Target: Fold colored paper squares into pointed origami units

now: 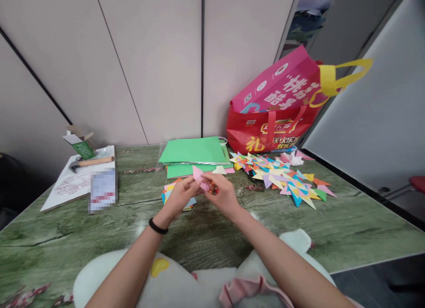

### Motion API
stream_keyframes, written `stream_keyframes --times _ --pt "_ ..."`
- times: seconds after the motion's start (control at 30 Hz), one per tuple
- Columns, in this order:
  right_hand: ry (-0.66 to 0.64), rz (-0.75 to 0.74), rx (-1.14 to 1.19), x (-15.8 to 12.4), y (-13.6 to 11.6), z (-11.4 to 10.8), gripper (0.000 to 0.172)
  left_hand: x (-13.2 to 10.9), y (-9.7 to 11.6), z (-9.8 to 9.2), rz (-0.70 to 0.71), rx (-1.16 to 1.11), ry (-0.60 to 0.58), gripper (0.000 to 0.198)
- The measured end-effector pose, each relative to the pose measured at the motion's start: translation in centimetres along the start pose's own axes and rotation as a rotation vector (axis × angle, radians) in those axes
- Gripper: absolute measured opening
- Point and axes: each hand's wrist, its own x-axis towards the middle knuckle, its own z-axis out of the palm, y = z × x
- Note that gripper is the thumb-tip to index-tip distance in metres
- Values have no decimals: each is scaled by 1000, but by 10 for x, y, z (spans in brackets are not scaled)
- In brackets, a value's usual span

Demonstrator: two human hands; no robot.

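Head view: left hand [179,195] and right hand [223,194] both pinch a pink paper piece [200,177] mid-fold above the tabletop [99,228]. Many folded shapes [282,179] piled right look finished; green sheets [194,151] remain unused. Bare room near front edge; bags [275,109] crowd back corner.

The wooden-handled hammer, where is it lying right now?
In the head view, the wooden-handled hammer lies far left on the green table, on a white board, just below a small open green-and-white box.
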Motion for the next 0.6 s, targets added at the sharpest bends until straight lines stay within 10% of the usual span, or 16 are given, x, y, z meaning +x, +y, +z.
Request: stream_keyframes --times 0.33,0.6 --pt "-69 -167 -113 2 -3 -3 36 7 -3 -19 -40 -216 298 32" --pt "-15 -180 55 5 0 -2 16 5 3 -24 -108 -150 272 35"
